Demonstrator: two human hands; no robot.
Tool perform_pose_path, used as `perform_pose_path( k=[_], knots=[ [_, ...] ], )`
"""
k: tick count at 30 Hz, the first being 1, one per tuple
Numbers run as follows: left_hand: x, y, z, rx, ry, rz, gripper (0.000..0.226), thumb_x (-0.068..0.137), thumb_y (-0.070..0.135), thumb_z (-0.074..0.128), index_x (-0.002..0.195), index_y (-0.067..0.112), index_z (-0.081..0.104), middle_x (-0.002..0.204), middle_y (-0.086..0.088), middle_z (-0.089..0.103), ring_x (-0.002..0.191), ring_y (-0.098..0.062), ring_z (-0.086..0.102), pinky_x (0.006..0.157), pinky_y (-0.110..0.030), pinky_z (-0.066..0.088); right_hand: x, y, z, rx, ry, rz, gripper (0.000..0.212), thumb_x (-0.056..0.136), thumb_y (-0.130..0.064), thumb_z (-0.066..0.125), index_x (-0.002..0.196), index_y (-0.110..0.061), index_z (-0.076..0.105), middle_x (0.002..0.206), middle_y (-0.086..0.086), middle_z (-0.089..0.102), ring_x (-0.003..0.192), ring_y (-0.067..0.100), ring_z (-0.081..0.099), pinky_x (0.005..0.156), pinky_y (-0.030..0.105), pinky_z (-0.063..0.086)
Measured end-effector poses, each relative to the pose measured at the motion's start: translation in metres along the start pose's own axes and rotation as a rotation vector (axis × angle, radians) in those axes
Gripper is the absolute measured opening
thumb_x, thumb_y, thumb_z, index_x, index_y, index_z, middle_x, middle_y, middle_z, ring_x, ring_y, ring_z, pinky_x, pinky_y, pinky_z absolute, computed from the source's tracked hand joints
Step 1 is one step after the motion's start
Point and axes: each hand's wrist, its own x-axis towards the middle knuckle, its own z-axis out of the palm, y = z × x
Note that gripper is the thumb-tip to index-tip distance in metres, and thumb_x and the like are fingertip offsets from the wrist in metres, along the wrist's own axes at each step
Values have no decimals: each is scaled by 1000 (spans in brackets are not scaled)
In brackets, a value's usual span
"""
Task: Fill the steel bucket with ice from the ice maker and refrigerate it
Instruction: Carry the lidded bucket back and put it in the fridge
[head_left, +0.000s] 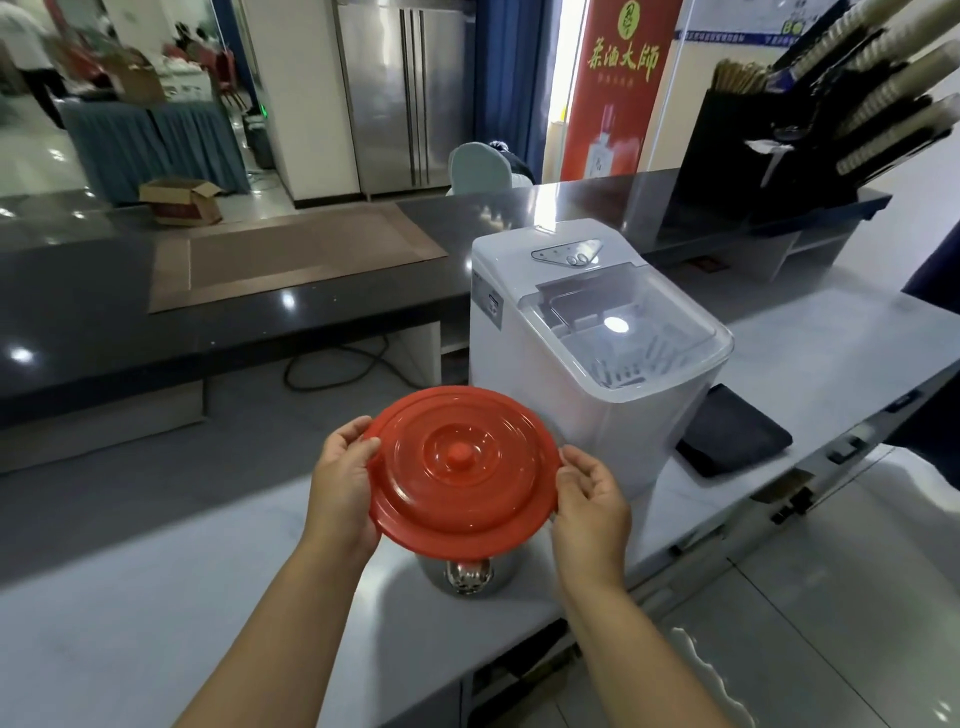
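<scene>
1. Front-left of the ice maker (587, 332), on the pale tabletop (156, 597): steel bucket (467, 571), its mouth hidden by the red lid (462, 467).
2. Red lid: over the bucket, with the left hand (340, 483) and right hand (589, 512) at opposite edges, each grip clamped on its rim.
3. Ice maker: white, clear cover down, basket visible inside.
4. Just right of the ice maker: folded dark cloth (735, 431).
5. Left of it: looped black cable (337, 369).
6. Far behind it: steel refrigerator (410, 93).

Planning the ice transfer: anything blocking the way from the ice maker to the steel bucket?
Yes, two things. The red lid, gripped at its rim by the left hand and right hand, sits over the steel bucket. The ice maker has its clear cover shut.
</scene>
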Motion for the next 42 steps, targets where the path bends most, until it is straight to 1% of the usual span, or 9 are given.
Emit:
perform_pose_path(
  k=[4,8,15,19,22,25,29,34,42],
  knots=[
    [-1,2,-10,23,23,0,37,89,-7,42,120,12,50,107,-17,64,90,-30,62,88,-47,51,-1,2,6,14,-56,-3,23,92,-6,56,95,-28,63,99,0,71,91,12,67,82,27,53],
    [0,0,-16,49,21,19,40,90,-8,43,125,10,47,112,-17,63,90,-29,63,86,-43,52,0,3,10,38,-113,16,29,91,0,56,96,-28,61,102,-5,68,91,3,65,71,11,51],
    [1,-6,-19,57,0,40,39,90,-8,48,125,10,46,114,-14,64,92,-24,65,82,-35,54,11,1,6,74,-142,68,30,91,3,53,113,-16,60,109,0,66,102,16,64,93,33,50],
    [1,-8,-19,93,1,27,42,88,-8,51,126,9,48,109,-10,66,83,-17,68,67,-26,55,19,0,3,92,-165,112,25,90,-2,55,108,-17,63,99,-1,70,90,11,66,85,30,52],
    [1,-9,-18,116,16,-2,37,88,-4,52,123,7,52,104,-11,67,81,-19,67,67,-28,54,25,1,3,93,-187,151,20,90,-7,56,103,-19,65,100,0,69,91,11,64,85,29,50],
    [-2,-10,-17,134,51,-17,24,88,5,54,110,9,62,90,-9,72,78,-21,67,66,-29,53,31,1,2,130,-239,211,17,93,-11,53,101,-19,66,100,0,68,93,12,62,85,28,49],
    [-8,-17,-17,158,109,-60,8,86,18,59,86,13,66,63,4,70,64,-14,64,59,-24,49,36,0,1,127,-387,315,23,94,-21,51,85,-19,72,83,-4,73,78,9,66,69,26,49],
    [-14,-24,-23,187,133,-97,13,84,29,64,85,17,70,68,3,72,70,-15,68,66,-31,51,40,1,-1,-28,-421,452,18,90,-37,56,89,-25,68,87,-5,72,89,14,64,69,33,50],
    [-23,-23,-20,183,151,-89,8,85,25,64,83,19,68,65,4,73,57,-9,68,60,-27,47,27,-7,-1,-51,-370,444,13,90,-23,58,82,-18,67,73,-1,69,81,18,64,60,31,50]
  ],
)
